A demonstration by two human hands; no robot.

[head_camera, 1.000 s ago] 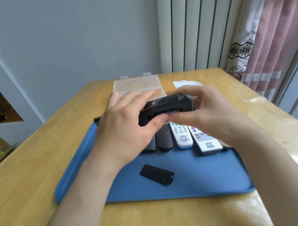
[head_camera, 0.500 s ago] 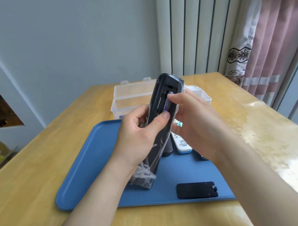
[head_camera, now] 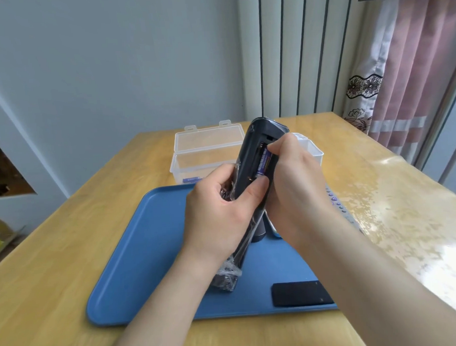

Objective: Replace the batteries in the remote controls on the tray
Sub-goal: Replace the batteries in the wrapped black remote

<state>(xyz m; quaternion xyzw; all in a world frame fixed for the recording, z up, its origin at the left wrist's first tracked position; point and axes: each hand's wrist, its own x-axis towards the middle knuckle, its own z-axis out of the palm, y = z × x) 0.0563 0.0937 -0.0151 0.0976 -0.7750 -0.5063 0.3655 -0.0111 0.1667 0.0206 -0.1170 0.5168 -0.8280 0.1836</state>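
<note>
A black remote control (head_camera: pixel 250 169) in clear plastic wrap stands tilted above the blue tray (head_camera: pixel 146 244), back side toward me, its battery bay uncovered. My left hand (head_camera: pixel 220 212) grips its middle, thumb across the bay's lower end. My right hand (head_camera: pixel 292 185) pinches the top of a purple battery (head_camera: pixel 263 163) that sits in the bay. The black battery cover (head_camera: pixel 301 293) lies on the tray's near right part. Other remotes lie on the tray behind my hands, mostly hidden; a dark one (head_camera: pixel 258 230) and a light one (head_camera: pixel 339 207) show in part.
Behind the tray stands an open clear plastic box (head_camera: pixel 202 158) with a purple battery (head_camera: pixel 192 179) inside. A second clear box (head_camera: pixel 312 148) peeks out behind my right hand. The wooden table (head_camera: pixel 43 272) runs to a wall and a curtain at the right.
One second ago the remote lay level between my hands; it now stands tilted with the bay facing me. My right fingers have closed on the top of the battery.
</note>
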